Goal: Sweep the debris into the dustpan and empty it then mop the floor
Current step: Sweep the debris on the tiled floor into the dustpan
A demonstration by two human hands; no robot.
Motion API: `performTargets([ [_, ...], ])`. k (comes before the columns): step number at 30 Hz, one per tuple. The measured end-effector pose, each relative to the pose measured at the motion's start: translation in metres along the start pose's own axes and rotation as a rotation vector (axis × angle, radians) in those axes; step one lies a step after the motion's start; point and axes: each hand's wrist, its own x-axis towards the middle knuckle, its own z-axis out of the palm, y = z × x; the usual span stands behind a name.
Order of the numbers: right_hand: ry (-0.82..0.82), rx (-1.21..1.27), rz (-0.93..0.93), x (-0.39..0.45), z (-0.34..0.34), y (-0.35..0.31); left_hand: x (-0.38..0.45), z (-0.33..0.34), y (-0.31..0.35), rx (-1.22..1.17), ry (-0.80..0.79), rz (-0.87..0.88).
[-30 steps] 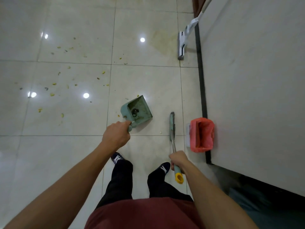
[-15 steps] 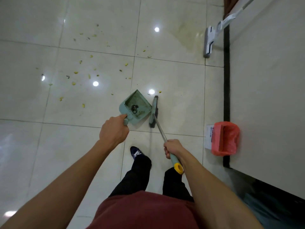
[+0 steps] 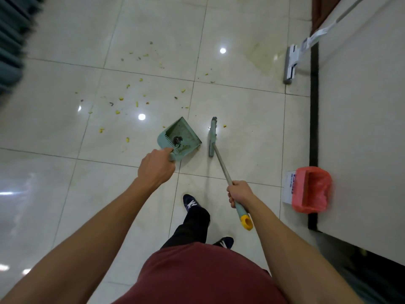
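My left hand grips the handle of a green dustpan, which holds a dark clump and some dirt and sits low over the tiles. My right hand holds the green grip of a broom with a yellow end cap; its narrow head rests just right of the dustpan. Yellow and dark debris lies scattered on the glossy floor beyond and left of the pan. One yellow bit lies right of the broom head. A flat mop leans at the far right wall.
A small bin with a red bag stands against the pale wall on the right. A yellowish stain marks the floor near the mop. My feet stand just behind the pan. A dark slatted object blurs at upper left.
I have stepped forward toward the debris. The broom head swung from beside the bin to just right of the dustpan, then slightly apart from it. Both grips are unchanged.
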Motion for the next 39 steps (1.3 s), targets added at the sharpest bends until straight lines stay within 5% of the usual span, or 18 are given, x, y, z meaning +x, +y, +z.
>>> performTargets([
  [14,0.225,0.076,0.115,-0.067,-0.113,0.248,-0.113,0.088,0.159,0.145,-0.125,0.307],
  [22,0.264,0.149,0.259,-0.096,-0.125,0.344,-0.168,0.129,0.186,0.148,-0.206,0.394],
  [30,0.205,0.009,0.254,-0.098,-0.089,0.313,-0.161,0.125,0.162,0.188,-0.237,0.406],
  [39,0.138,0.076,0.219,-0.047,0.011,0.179,-0.097,0.061,0.049,0.140,-0.171,0.275],
])
